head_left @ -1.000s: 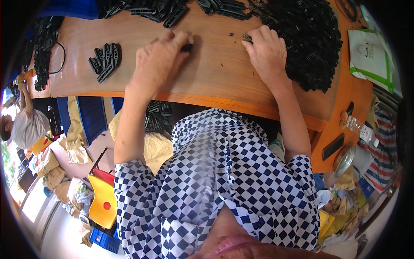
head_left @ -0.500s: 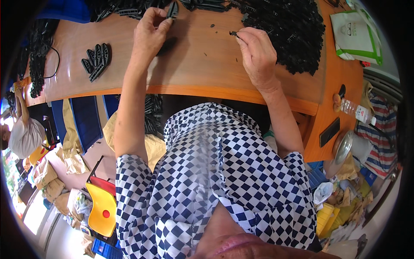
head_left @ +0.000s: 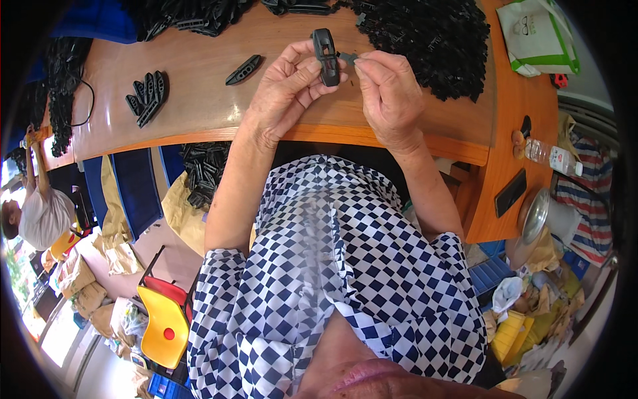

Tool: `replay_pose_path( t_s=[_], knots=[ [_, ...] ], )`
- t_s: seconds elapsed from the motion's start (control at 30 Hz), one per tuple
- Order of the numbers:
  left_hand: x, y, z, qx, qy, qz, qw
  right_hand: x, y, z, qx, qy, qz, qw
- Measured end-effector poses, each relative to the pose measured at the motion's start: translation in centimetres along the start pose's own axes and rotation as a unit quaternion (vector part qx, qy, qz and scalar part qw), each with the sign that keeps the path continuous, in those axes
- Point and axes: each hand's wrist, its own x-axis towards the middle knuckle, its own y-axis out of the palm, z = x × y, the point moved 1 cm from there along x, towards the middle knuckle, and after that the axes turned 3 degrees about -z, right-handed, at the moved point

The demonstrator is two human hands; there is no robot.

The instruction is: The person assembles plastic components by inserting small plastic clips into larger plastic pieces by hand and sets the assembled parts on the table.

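Raised over the table, my left hand (head_left: 292, 83) grips a long black plastic housing (head_left: 324, 58) with slots through it. Close beside it, my right hand (head_left: 391, 93) pinches a small dark plastic clip (head_left: 348, 58) between thumb and forefinger. The clip's near end is at the housing's right side; whether they touch I cannot tell. One more slotted black housing (head_left: 244, 70) lies alone on the table left of my left hand. Further left, several like it form a fanned group (head_left: 146, 97).
A large heap of small black parts (head_left: 425, 46) covers the table's far right, and more black housings (head_left: 199, 14) lie along the back. At right are a white-green bag (head_left: 537, 36), a clear bottle (head_left: 551, 157) and a phone (head_left: 510, 193). Another person (head_left: 43, 206) is at far left.
My left hand has come right and nearer with a housing, meeting my right hand and its clip. A single housing now shows on the table where my left forearm was near.
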Motion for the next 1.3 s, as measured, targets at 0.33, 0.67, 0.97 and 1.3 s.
replay_pose_path(
  t_s=[0.33, 0.67, 0.97, 1.3],
  knots=[
    [-0.1, -0.1, 1.5, -0.016, -0.010, -0.011, 1.000, -0.2, 0.8, 1.1, 0.007, 0.054, -0.013, 0.998],
    [-0.1, -0.3, 1.6, 0.018, 0.013, -0.012, 1.000, -0.3, 1.7, 1.3, 0.006, 0.063, 0.024, 0.998],
    [-0.5, -0.2, 1.7, 0.213, 0.054, 0.053, 0.974, -1.5, 1.8, 0.8, 0.409, 0.538, 0.054, 0.735],
    [0.4, 0.8, 1.8, 0.328, 0.036, -0.037, 0.943, -1.3, 1.8, 0.3, 0.418, 0.545, 0.112, 0.718]
  ],
)
